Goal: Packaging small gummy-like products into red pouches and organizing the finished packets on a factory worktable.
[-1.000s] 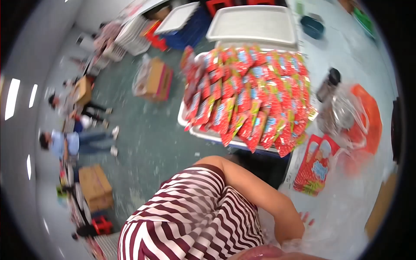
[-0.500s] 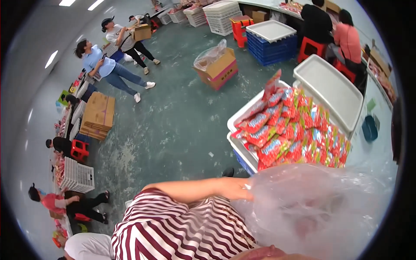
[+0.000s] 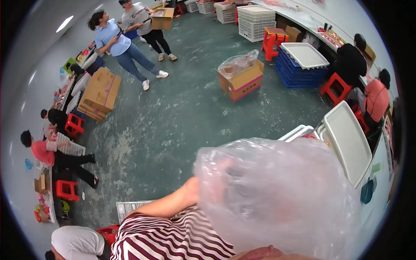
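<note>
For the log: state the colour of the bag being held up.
Clear, colourless plastic bag, best in the head view.

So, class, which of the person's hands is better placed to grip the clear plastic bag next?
Left, probably. The left forearm reaches from the striped sleeve to the clear plastic bag at its near edge, its hand hidden behind the film. The right hand is not visible, so it cannot be judged.

A plastic bag (image 3: 277,195) fills the lower middle, before a tray (image 3: 346,143) at right. Beyond, mid-floor, stands a lined carton (image 3: 241,78); stacked crates (image 3: 299,69) (tray on top) lie right of it, flat cartons (image 3: 100,93) far left.
</note>
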`<state>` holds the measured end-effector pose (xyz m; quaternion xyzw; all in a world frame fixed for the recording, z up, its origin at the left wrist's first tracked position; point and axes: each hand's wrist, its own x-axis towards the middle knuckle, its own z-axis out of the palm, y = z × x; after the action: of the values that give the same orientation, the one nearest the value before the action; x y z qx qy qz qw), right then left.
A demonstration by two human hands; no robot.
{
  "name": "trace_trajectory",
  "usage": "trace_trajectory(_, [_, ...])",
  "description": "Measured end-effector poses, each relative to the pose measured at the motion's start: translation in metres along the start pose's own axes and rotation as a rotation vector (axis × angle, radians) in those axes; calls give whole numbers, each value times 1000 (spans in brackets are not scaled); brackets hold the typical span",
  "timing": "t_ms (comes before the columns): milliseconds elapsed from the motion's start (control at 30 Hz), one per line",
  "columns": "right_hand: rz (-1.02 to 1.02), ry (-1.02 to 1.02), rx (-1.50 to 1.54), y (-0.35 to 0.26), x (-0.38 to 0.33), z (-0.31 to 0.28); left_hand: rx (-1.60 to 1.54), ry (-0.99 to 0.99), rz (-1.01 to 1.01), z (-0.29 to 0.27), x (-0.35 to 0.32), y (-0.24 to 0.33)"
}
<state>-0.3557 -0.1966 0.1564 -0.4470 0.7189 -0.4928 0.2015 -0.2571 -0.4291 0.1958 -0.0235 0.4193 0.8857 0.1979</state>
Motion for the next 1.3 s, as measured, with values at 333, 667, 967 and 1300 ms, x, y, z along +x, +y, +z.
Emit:
trace_trajectory(333, [23,-128,-71,-21,36,-23,-544,609,316,6,-70,73])
trace_trajectory(667, [58,-166,-120,-43,7,-47,-216,951,740,21,-154,79])
trace_trajectory(967, [98,-215,-180,-53,24,-55,-81,1164,1008,-4,-241,94])
trace_trajectory(1300, [-52,173,545,-103,243,-68,-55,1499,957,-86,-290,66])
